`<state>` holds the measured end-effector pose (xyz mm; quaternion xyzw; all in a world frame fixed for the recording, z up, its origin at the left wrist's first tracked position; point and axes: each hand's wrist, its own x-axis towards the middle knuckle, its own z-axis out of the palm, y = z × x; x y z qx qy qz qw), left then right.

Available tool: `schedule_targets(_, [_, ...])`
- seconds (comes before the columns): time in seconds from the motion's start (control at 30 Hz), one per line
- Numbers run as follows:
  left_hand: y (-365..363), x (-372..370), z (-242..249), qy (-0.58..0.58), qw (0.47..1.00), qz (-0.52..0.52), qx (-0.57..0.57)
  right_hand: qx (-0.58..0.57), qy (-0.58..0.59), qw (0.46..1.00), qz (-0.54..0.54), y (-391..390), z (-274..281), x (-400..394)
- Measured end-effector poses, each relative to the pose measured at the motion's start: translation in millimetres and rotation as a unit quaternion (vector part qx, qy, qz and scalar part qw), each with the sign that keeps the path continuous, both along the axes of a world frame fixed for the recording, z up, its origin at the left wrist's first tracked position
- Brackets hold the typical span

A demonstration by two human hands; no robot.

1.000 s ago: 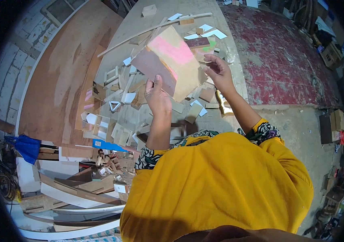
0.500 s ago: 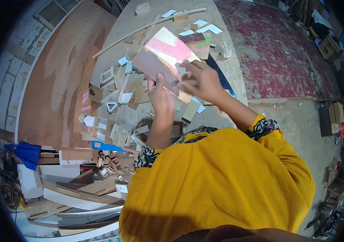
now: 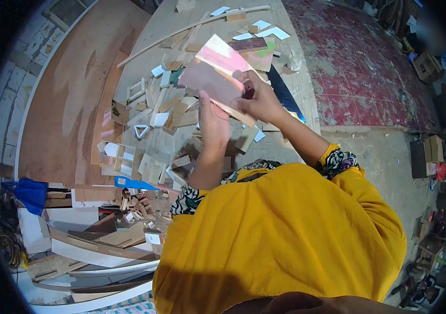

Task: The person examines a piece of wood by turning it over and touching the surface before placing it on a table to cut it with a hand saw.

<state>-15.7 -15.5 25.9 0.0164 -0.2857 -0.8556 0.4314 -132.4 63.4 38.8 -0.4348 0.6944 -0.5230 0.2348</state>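
Note:
A painted wooden block (image 3: pixel 207 81) is held up over the cluttered table; one face is dull mauve, the other pink and white, with a bare wood edge between them. My left hand (image 3: pixel 214 125) supports it from below, the thumb against the mauve face and the other fingers mostly hidden behind. At the block's right end, my right hand (image 3: pixel 262 100) bends its fingers over the edge, thumb on the near side. Whether anything small sits between those fingers cannot be made out. Beneath the hands lie wood offcuts (image 3: pixel 178 116) and a white triangular frame (image 3: pixel 141 131).
Beyond the right hand lies a dark blue saw-like blade (image 3: pixel 284 94). A long wooden strip (image 3: pixel 191 29) crosses the table's far part. On the left leans a large brown plywood sheet (image 3: pixel 61 104). Boards and scraps (image 3: pixel 103 246) pile up at lower left.
The right hand's raised, spread fingers have come down and curled around the block's right end. The block has shifted slightly right and remains in the left hand.

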Motion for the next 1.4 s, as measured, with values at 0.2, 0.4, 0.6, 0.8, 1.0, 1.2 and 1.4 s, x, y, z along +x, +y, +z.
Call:
schedule_targets(0.2, [-4.2, 0.5, -11.6, -0.117, 0.986, -0.014, -0.122, -0.145, -0.148, 0.977, 0.044, -5.8, -14.1, -12.8])
schedule_targets(0.4, [-12.7, 9.0, -7.6, -0.169, 0.977, 0.007, -0.127, -0.102, -0.198, 0.973, 0.067, 4.2, -9.5, -55.8])
schedule_targets(0.6, [-27.9, 23.6, -7.6, -0.249, 0.951, -0.134, -0.123, 0.016, 0.077, 0.972, 0.221, 32.2, 57.3, -97.5])
schedule_targets(0.8, [-20.0, 20.8, -6.3, -0.244, 0.941, -0.197, -0.126, 0.073, 0.225, 0.957, 0.168, 17.2, 58.1, -111.4])
schedule_targets(1.0, [-17.4, 26.8, 5.8, -0.215, 0.936, -0.251, -0.119, 0.087, 0.2, 0.958, 0.186, 6.3, 54.5, -110.7])
schedule_targets(1.2, [-9.0, 31.0, 5.4, -0.271, 0.932, -0.179, -0.162, -0.009, 0.184, 0.954, 0.236, 2.2, 49.6, -95.7])
schedule_targets(1.4, [2.5, 37.4, 13.0, -0.377, 0.879, -0.122, -0.265, -0.117, 0.214, 0.953, 0.178, 4.3, 59.0, -72.3])
